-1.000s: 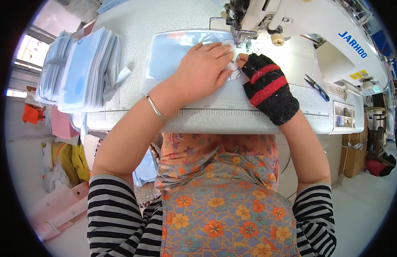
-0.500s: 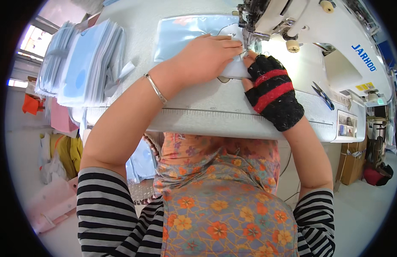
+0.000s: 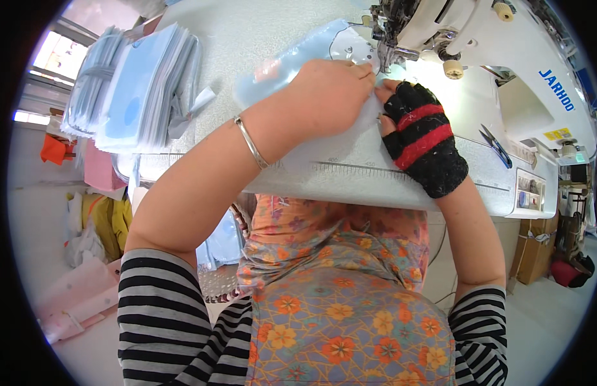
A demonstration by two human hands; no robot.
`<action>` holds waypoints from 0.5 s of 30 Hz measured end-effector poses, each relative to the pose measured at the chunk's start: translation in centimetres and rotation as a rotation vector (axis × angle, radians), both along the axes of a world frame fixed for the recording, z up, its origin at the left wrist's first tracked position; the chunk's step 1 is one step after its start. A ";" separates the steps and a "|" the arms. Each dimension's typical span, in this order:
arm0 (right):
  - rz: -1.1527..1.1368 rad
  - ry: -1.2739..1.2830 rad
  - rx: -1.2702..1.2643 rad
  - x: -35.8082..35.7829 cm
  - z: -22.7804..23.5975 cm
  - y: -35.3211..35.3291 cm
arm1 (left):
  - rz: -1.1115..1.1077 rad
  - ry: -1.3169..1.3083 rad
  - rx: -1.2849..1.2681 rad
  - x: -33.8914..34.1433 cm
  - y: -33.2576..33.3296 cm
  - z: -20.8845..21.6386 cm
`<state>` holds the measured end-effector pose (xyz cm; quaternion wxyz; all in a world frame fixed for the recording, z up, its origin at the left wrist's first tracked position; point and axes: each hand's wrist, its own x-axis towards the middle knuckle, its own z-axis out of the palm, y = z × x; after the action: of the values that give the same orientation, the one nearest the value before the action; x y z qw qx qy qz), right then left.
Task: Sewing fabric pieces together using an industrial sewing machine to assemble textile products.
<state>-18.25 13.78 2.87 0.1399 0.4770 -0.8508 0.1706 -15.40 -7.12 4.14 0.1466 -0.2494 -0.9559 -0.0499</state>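
A glossy light-blue plastic sheet [image 3: 298, 58] with a white rounded animal-face shape [image 3: 349, 46] lies at the sewing machine's needle area [image 3: 387, 55]. My bare left hand [image 3: 334, 96], a silver bangle on its wrist, bends its fingers down over the sheet's near edge and grips it close to the presser foot. Part of the sheet is hidden under that hand. My right hand [image 3: 422, 135] wears a black fingerless glove with red stripes. It rests on the machine bed just right of the left fingertips, thumb apart from the fingers, with nothing visible between them.
Stacks of light-blue plastic pieces [image 3: 134, 90] stand at the left of the table. Dark thread snips [image 3: 496, 147] lie to the right, beyond my glove. The white machine head [image 3: 511, 51] overhangs the back right. A ruler strip [image 3: 350, 168] runs along the front edge.
The sheet has turned, its right end swinging away from me and its left end nearer. My left fingers, stretched flat before, are now curled in. The whole view has shifted slightly.
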 end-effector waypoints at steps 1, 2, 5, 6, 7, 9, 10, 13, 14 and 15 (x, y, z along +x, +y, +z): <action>-0.004 0.001 -0.003 -0.1 -0.1 0.1 | -0.004 0.001 -0.003 0.2 0.3 0.4; -0.018 0.014 -0.014 -0.4 -0.4 0.3 | 0.008 -0.082 -0.036 0.3 0.6 1.0; -0.022 0.076 -0.056 -1.1 -1.1 0.5 | -0.029 -0.108 -0.060 0.4 0.1 0.7; -0.009 0.121 -0.082 -1.2 -1.1 0.6 | -0.078 -0.055 -0.047 0.4 -0.2 0.2; -0.017 0.122 -0.087 -1.2 -1.1 0.6 | -0.085 -0.054 -0.052 0.6 0.0 -0.2; -0.018 0.126 -0.101 -1.2 -1.0 0.7 | -0.065 0.110 0.039 1.5 0.6 -1.2; -0.029 0.129 -0.104 -1.1 -1.0 0.7 | -0.076 0.112 0.036 2.0 1.4 -1.2; -0.016 0.112 -0.095 -1.3 -1.5 0.5 | 0.107 0.061 0.083 3.0 3.6 -1.5; -0.017 0.157 -0.114 -1.5 -1.7 0.5 | 0.119 0.052 0.091 3.1 3.9 -1.4; -0.018 0.202 -0.134 -1.6 -1.7 0.7 | 0.131 0.043 0.098 3.2 4.1 -1.4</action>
<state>-19.85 14.45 1.16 0.2581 0.4738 -0.8232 0.1766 -12.16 -2.99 2.74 0.1821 -0.1796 -0.9633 -0.0816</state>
